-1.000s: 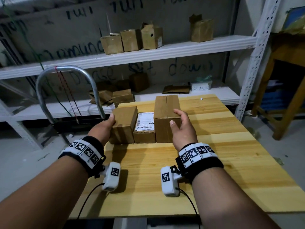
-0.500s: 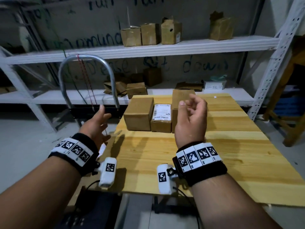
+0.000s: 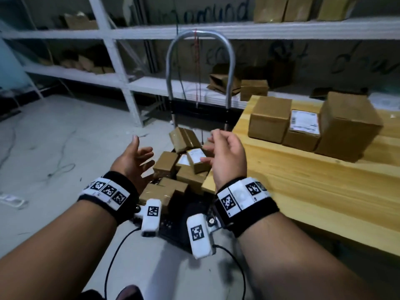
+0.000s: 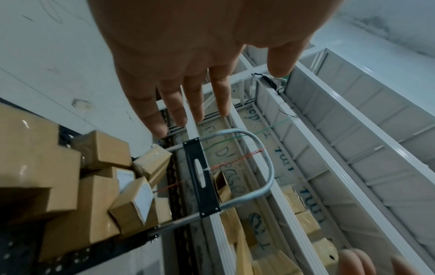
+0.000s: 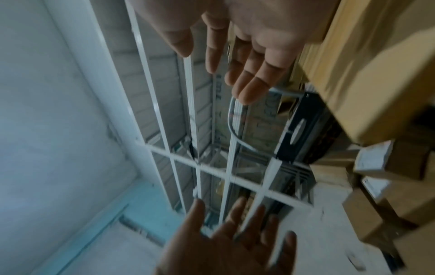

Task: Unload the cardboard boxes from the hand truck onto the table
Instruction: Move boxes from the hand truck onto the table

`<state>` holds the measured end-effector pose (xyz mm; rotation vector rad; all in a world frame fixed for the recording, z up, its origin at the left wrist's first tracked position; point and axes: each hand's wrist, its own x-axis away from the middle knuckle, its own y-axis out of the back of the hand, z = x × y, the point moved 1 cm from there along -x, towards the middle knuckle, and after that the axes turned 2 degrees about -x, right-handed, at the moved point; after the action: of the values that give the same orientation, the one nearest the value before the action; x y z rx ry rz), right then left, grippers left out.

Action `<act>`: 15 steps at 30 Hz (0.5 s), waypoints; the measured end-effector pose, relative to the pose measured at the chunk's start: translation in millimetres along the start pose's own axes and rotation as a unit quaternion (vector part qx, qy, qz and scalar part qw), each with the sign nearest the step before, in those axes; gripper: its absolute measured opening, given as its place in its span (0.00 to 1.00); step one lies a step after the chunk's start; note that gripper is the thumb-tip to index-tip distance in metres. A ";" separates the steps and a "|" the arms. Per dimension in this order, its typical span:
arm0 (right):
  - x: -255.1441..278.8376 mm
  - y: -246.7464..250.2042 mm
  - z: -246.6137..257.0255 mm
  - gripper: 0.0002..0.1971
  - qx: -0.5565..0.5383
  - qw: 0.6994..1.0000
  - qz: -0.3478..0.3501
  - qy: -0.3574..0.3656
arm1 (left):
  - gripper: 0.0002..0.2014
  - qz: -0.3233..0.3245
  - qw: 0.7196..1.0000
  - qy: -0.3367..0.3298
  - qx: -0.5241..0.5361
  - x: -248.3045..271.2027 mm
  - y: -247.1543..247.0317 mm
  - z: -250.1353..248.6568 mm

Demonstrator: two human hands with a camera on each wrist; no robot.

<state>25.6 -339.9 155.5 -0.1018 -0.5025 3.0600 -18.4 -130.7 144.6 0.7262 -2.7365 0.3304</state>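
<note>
The hand truck [image 3: 200, 68] stands on the floor left of the wooden table [image 3: 303, 185], its silver loop handle upright. Several brown cardboard boxes [image 3: 186, 167] lie jumbled on its black platform, some with white labels. Three boxes stand in a row on the table: a plain one [image 3: 269, 119], a labelled one [image 3: 304, 131] and a taller one [image 3: 348, 126]. My left hand [image 3: 136, 159] and right hand [image 3: 227, 152] hover over the pile, fingers relaxed, holding nothing. The left wrist view shows spread fingers [image 4: 188, 83] above the boxes [image 4: 94, 195]. My right palm [image 5: 247, 46] is bare.
White metal shelving [image 3: 121, 83] runs behind the truck and carries more cardboard boxes [image 3: 253, 88]. Loose cables [image 3: 60, 167] trail over the grey floor at left. The table's near corner sits close against the truck's right side.
Both hands let go of the boxes on the table and swung left and down to above the hand truck's pile. The view turned left with them.
</note>
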 end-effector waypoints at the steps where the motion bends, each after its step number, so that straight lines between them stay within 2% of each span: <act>1: 3.8 -10.1 -9.6 0.08 0.010 1.000 0.018 -0.002 | 0.31 -0.006 1.000 0.003 0.002 -3.8 9.7 1.7; 6: 17.7 -54.8 -61.3 0.10 0.055 0.990 0.121 -0.039 | 0.33 -0.044 0.998 0.043 0.013 -42.8 57.1 22.4; 11: 15.5 -91.3 -124.7 0.12 0.129 0.973 0.160 -0.104 | 0.37 -0.057 0.990 0.125 0.006 -97.6 94.1 49.0; 13: 14.3 -100.3 -155.3 0.17 0.168 0.960 0.184 -0.128 | 0.35 -0.069 0.989 0.132 -0.010 -124.2 108.6 55.5; 15: 9.6 -100.5 -184.6 0.17 0.213 0.942 0.202 -0.163 | 0.34 -0.085 0.987 0.139 -0.014 -148.5 121.1 69.2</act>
<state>31.9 -185.6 12.7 0.3677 0.2223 3.5184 27.9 17.9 13.1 0.8326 -2.3951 0.3269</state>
